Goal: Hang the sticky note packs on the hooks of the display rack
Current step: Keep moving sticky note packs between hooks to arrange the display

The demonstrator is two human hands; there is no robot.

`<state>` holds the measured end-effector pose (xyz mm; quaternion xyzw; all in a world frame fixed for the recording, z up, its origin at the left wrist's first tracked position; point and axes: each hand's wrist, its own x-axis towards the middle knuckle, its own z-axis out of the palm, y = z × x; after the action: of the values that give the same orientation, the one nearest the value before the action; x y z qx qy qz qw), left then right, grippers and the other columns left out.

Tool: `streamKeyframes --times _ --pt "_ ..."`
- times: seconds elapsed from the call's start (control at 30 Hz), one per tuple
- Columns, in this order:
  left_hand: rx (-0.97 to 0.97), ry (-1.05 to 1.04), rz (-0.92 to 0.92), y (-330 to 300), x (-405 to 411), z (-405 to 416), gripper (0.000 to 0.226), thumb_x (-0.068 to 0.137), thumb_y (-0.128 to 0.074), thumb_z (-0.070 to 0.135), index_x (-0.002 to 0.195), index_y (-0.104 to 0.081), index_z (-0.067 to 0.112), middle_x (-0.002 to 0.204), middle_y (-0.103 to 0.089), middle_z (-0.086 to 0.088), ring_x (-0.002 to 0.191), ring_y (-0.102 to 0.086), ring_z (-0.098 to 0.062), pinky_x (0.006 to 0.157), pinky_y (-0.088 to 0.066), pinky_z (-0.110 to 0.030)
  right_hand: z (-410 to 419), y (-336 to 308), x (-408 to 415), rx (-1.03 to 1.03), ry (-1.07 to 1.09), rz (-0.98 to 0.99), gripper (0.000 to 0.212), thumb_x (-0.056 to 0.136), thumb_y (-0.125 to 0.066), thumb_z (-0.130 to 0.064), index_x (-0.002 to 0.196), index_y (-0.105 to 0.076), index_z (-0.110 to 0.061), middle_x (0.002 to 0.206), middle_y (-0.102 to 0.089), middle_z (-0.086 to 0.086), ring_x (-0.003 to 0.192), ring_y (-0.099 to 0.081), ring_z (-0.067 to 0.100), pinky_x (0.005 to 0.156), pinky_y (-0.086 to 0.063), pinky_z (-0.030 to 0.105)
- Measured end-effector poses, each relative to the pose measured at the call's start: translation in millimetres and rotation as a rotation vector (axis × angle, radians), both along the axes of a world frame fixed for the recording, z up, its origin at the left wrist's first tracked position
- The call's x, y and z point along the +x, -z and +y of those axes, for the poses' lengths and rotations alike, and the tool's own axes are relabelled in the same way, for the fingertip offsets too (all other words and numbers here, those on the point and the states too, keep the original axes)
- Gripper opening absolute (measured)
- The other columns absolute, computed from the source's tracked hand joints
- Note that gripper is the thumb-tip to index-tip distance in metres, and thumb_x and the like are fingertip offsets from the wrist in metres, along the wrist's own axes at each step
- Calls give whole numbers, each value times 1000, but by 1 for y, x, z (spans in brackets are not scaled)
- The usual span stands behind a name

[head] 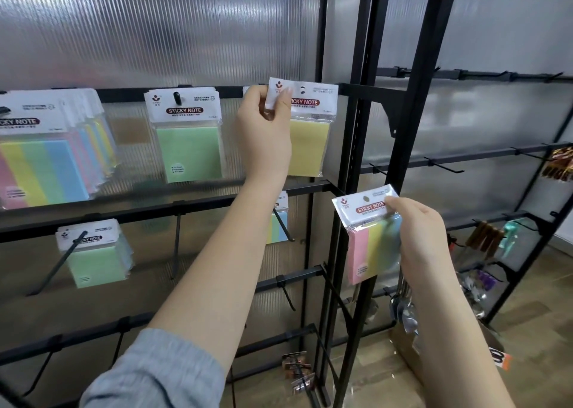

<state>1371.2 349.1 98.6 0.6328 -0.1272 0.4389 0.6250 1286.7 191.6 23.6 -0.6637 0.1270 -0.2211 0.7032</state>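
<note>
My left hand pinches the white header card of a yellow sticky note pack at the top rail of the black display rack; a hook tip shows through the pack's hole. My right hand holds a multicolour pack with pink, yellow and blue strips, lower and to the right, in front of the rack's upright. A green pack hangs on the neighbouring hook to the left, and a stack of multicolour packs hangs at the far left.
A lower rail carries more green packs and a multicolour pack behind my left forearm. Several bare hooks stick out below. A second rack on the right holds spoons and other small goods.
</note>
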Motion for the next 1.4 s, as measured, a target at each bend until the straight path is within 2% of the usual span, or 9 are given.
streamKeyframes --times 0.17,0.33,0.5,0.67,0.93,1.07,1.17,1.33,1.4 --pt "9 -27 -10 2 -1 -2 18 90 -62 15 76 -53 9 62 -48 13 56 -46 7 54 -37 -8 0 0 0 0 -17 3 30 93 -51 -14 64 -57 -12 58 -63 -4 68 -52 17 68 -34 30" --pt "28 -61 10 6 2 -2 22 90 -61 15 73 -49 9 59 -41 11 54 -40 2 53 -34 -11 1 0 0 -8 -11 12 34 92 -52 -15 57 -53 -13 61 -63 -1 75 -52 22 75 -34 33" --pt "39 -79 54 6 12 0 24 90 -61 16 72 -46 10 59 -38 9 52 -36 -1 53 -33 -12 0 1 0 -13 -12 25 34 92 -51 -15 59 -50 -12 59 -62 -4 69 -51 17 68 -33 31" --pt "67 -114 134 5 25 2 21 93 -58 21 79 -49 9 62 -42 10 54 -35 -2 51 -32 -13 1 3 4 3 -46 34 31 92 -51 -16 62 -52 -12 54 -64 -7 71 -53 17 73 -34 31" --pt "242 -271 249 0 31 9 23 92 -60 23 80 -47 8 69 -45 0 59 -38 -12 48 -31 -15 1 -6 12 -21 -74 26 35 91 -52 -16 57 -49 -13 63 -61 -1 67 -49 17 63 -32 29" --pt "238 -307 268 1 30 13 13 89 -63 23 89 -58 11 91 -62 -8 79 -55 -20 70 -46 -30 -3 -10 17 -34 -105 24 34 91 -52 -16 58 -50 -14 56 -63 -6 67 -52 17 61 -33 28" --pt "230 -338 244 5 19 19 12 91 -58 22 94 -63 11 90 -63 -3 85 -58 -19 76 -49 -32 -6 -11 21 -76 -131 22 34 93 -52 -19 58 -51 -14 52 -64 -12 69 -53 15 67 -33 30" --pt "272 -331 195 13 -19 33 9 93 -54 18 86 -60 18 74 -56 14 68 -52 -1 59 -38 -3 -3 -13 26 -103 -181 19 34 92 -51 -18 58 -50 -15 67 -63 0 65 -49 14 62 -31 29" --pt "266 -306 226 19 -33 43 9 92 -56 18 83 -58 21 70 -54 18 64 -52 1 57 -38 -1 0 -13 28 -108 -206 26 34 92 -51 -19 59 -49 -15 65 -62 -1 63 -47 13 60 -30 28"
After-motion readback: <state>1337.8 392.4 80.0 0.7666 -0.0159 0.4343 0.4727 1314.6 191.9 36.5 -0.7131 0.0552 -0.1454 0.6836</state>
